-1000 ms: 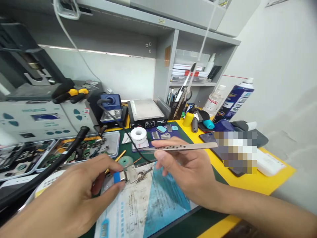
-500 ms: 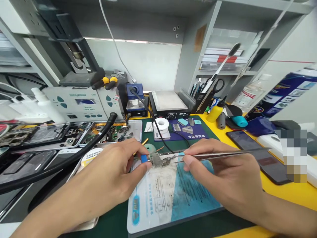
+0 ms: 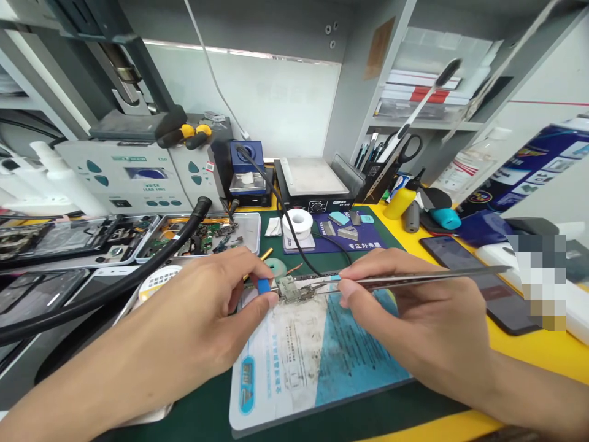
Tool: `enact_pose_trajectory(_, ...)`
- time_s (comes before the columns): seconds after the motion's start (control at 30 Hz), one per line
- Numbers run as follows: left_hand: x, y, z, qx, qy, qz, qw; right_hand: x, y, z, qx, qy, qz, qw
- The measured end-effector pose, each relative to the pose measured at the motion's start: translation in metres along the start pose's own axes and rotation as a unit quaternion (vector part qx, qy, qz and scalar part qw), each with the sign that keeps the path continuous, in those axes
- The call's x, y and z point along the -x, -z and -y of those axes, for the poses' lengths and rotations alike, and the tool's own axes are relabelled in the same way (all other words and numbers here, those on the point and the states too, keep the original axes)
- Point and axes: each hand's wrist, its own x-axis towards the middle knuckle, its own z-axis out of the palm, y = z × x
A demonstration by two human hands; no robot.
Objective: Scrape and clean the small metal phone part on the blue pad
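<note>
My left hand (image 3: 216, 307) pinches a small blue piece (image 3: 264, 286) between thumb and forefinger, and its far end is hidden by the fingers. Right beside it is a small circuit board (image 3: 294, 291) with a greyish metal cover, above a blue-and-white work pad (image 3: 317, 362). A pair of metal tweezers (image 3: 414, 279) lies across my closed right hand (image 3: 409, 313). Their tips point left and reach the board's right side; whether they touch it I cannot tell.
Behind the board stand a solder wire spool (image 3: 298, 222) and a heating plate (image 3: 313, 178). A black hose (image 3: 184, 236) crosses the left side, over trays of phone parts (image 3: 211, 236). On the right lie a phone (image 3: 483, 288) and a yellow bottle (image 3: 401, 202).
The whole view has shifted a little. Both hands keep their grips, with the blue piece and the tweezers still close to the board.
</note>
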Motion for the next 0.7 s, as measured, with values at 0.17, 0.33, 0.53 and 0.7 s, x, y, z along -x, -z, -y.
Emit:
enact_pose_trajectory(0.17,0.0011,-0.0015,0.0019,-0.001,0.001,0.0,1.0,-0.0005,-0.001,-0.0001,0.003,-0.003,0.003,1.0)
enact_pose_trajectory(0.33,0.0002,-0.0024,0.0006,0.003,0.003,-0.001,1.0,-0.0014,-0.0015,0.0012,0.0,-0.012,0.007,1.0)
enact_pose_trajectory(0.53,-0.0012,-0.0024,0.0006,0.005,0.021,0.009,1.0,-0.001,-0.0019,0.0024,0.003,-0.022,0.011,1.0)
enact_pose_trajectory(0.7,-0.0005,-0.0028,0.0015,0.003,0.027,0.015,1.0,-0.0011,-0.0015,0.0024,0.004,-0.031,0.022,0.999)
